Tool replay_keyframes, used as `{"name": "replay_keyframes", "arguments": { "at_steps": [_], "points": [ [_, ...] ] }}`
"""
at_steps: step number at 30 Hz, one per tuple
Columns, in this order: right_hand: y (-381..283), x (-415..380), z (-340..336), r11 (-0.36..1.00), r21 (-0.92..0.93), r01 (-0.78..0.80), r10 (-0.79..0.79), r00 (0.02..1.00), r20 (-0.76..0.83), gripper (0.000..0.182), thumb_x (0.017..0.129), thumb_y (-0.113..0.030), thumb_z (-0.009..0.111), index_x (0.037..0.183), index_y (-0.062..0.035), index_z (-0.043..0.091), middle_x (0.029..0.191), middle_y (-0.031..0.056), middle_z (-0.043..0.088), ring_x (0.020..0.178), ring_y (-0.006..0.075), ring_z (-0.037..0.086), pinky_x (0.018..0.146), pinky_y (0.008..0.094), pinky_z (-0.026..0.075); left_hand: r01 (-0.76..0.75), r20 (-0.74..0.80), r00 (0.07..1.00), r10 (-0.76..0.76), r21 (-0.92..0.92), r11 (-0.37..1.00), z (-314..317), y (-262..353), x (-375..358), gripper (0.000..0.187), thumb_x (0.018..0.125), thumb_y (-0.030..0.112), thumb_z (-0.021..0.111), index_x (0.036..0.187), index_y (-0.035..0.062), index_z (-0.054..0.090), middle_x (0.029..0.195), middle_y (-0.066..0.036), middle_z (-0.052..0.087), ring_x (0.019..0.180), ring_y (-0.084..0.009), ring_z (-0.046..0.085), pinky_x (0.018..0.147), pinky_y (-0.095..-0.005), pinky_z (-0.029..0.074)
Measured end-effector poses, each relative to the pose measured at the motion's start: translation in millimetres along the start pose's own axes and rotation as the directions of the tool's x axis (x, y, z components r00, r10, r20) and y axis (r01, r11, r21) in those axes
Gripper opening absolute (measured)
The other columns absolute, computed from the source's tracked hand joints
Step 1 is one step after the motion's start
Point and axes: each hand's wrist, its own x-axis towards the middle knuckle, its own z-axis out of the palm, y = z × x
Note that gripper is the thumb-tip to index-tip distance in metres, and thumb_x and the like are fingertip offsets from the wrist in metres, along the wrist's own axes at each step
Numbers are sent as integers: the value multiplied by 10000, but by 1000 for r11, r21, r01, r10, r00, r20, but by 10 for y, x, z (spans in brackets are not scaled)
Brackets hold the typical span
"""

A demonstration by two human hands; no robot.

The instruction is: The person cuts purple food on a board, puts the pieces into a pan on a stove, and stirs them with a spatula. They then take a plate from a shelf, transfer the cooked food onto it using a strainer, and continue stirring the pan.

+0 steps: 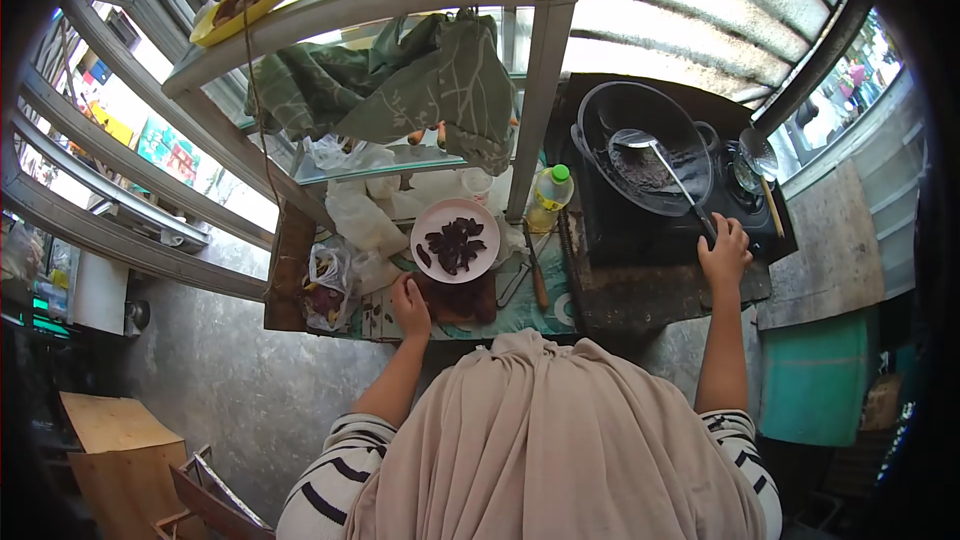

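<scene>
My right hand (725, 252) is closed around the black handle of a metal cooking spatula (672, 168). The spatula's silver head rests inside a dark wok (690, 195), where dark bits lie in the bottom. Beside the pink plate (424, 227), at its lower left, is my left hand (410, 307). Its fingers are loosely extended by the edge of a dark reddish-brown board (465, 302); contact is hard to make out. Dark, cooked-looking pieces (457, 245) are heaped on the plate.
The wok stands on a black gas stove (625, 230); a strainer (757, 152) lies at its right. A green-capped bottle (550, 198) and a wooden-handled knife (539, 280) are between plate and stove. Plastic bags (328, 285) sit left. A framed shelf (545, 90) with green cloth (440, 90) rises behind.
</scene>
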Motion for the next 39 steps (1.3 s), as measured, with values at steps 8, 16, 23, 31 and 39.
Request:
{"name": "replay_keyframes", "arguments": {
  "at_steps": [8, 16, 23, 31, 39],
  "points": [
    [518, 148, 459, 978, 88, -192, 132, 880, 456, 653, 744, -283, 626, 1342, -254, 367, 1057, 126, 572, 968, 329, 596, 786, 479, 475, -3, -46, 999, 11, 163, 987, 243, -246, -499, 311, 954, 268, 424, 1065, 14, 564, 958, -111, 590, 821, -201, 585, 660, -305, 474],
    [840, 239, 846, 885, 426, -191, -57, 861, 505, 558, 787, -225, 618, 1306, -181, 417, 1001, 221, 616, 928, 408, 593, 802, 432, 462, 434, -18, 887, -462, -314, 845, 725, 307, -494, 424, 946, 397, 436, 1244, 95, 422, 929, -53, 603, 483, -127, 566, 396, -215, 399],
    [1260, 175, 1229, 524, 744, -415, -142, 819, 556, 413, 901, -301, 536, 1250, -99, 445, 798, 137, 592, 633, 263, 568, 578, 356, 454, 404, -79, 873, -481, -435, 805, 929, 341, -365, 344, 947, 272, 392, 1220, 63, 410, 978, -98, 599, 579, -172, 643, 395, -216, 444],
    [1227, 60, 396, -64, 556, -829, -254, 552, 794, 297, 966, -366, 410, 1118, -112, 439, 647, -15, 420, 412, 54, 309, 382, 214, 284, 282, -48, 935, -352, -501, 818, 1042, 628, -838, 320, 932, 205, 410, 1205, 40, 405, 988, -121, 599, 706, -229, 661, 559, -310, 574],
    [1733, 71, 96, 82, 532, -843, -343, 477, 809, 291, 963, -369, 420, 895, -93, 485, 511, -39, 337, 370, 49, 306, 337, 217, 249, 412, 357, 905, -232, -595, 690, 1489, 2024, -1297, 337, 943, 209, 428, 1223, 25, 389, 1017, -127, 606, 807, -231, 670, 685, -333, 581]
  ]
}}
